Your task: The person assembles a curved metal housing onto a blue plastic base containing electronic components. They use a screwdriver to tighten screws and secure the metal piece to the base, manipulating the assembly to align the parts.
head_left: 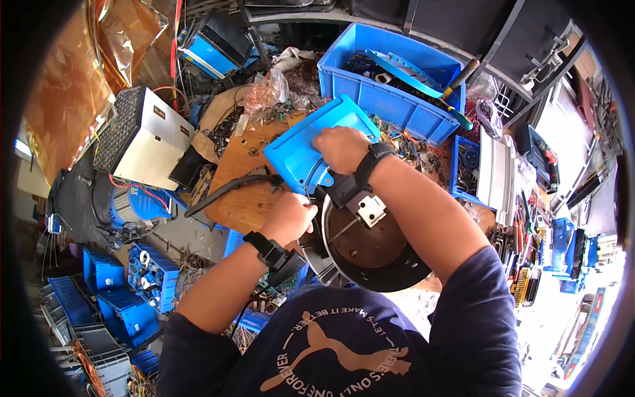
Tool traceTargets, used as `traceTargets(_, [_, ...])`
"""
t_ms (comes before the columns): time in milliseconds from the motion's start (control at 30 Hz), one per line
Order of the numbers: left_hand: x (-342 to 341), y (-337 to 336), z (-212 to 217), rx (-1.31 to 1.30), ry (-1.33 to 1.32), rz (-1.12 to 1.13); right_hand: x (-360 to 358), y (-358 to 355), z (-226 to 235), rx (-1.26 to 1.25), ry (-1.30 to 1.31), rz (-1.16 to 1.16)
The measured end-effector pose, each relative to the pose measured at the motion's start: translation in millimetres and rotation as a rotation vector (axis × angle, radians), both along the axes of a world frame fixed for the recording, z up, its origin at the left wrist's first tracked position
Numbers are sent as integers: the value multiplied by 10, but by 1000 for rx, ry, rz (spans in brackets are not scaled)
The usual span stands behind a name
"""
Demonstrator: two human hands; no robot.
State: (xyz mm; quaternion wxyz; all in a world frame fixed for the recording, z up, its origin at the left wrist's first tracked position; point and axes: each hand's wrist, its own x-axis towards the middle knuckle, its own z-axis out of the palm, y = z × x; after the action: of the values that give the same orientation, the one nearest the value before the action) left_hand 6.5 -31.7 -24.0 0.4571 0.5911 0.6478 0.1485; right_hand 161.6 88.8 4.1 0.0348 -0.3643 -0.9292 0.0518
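Note:
A bright blue tray-shaped cover [284,157] is tilted over the wooden bench, its raised rim turned away from me. My right hand [344,151] grips the cover, fingers curled on its face. Close by its near corner, my left hand [288,217] is closed; a thin dark piece shows above the fingers, but what they hold is hidden. Beneath my right forearm is a round dark drum-like housing [370,248] with a bright metal rim. Black devices are strapped to both wrists; the right one carries a small white block [370,209].
A large blue crate [370,83] behind the cover holds dark parts and a wood-handled tool. Scrap wires and small pieces litter the wooden bench [231,159], where a thick black cable [231,188] lies. A white box-shaped unit [149,135] stands left; hand tools [519,245] line the right.

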Motion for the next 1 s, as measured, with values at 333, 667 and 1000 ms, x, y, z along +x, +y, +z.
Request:
traceTargets(333, [47,-3,-50,-95,-147,128,-130,-521,-12,-162,228,238])
traceTargets(667, [30,-81,96,-43,-253,290,-289,-451,116,-58,166,327])
traceTargets(1000, [-201,215,605,692,18,-306,110,-505,897,-194,205,74])
